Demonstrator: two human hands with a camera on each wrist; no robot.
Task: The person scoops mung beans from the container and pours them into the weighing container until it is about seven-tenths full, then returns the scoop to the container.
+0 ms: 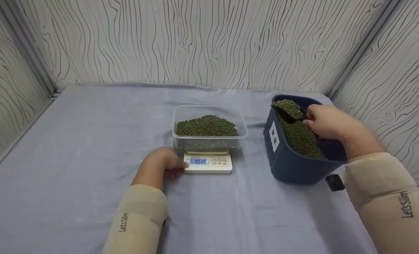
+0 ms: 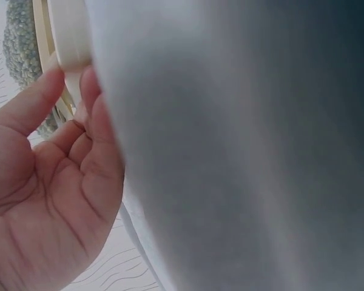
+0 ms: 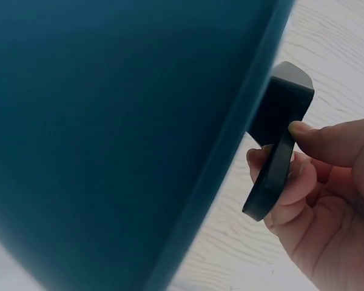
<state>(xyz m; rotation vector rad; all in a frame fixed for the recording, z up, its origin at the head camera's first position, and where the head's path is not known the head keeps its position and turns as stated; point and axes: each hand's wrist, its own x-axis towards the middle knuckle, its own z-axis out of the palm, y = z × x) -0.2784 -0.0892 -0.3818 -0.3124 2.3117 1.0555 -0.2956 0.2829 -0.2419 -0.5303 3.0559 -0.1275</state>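
My left hand (image 1: 165, 160) is at the left edge of a white kitchen scale (image 1: 209, 170). Its thumb and curled fingers pinch the scale's corner (image 2: 71, 36) in the left wrist view. The blue-lit display seems to read 403.9. A clear plastic container (image 1: 245, 132) with a mound of mung beans (image 1: 207, 126) stands on the scale. On the right, my right hand (image 1: 327, 120) grips the handle of a black scoop (image 1: 283, 114) heaped with beans, held over a dark blue bin (image 1: 294, 171). The scoop's handle (image 3: 273, 179) shows between thumb and fingers in the right wrist view.
More mung beans (image 1: 299, 137) lie inside the bin, which has a white label (image 1: 274, 137) on its left side. A grey cloth (image 1: 82, 141) covers the table. Wood-patterned panels (image 1: 195, 42) enclose the back and sides.
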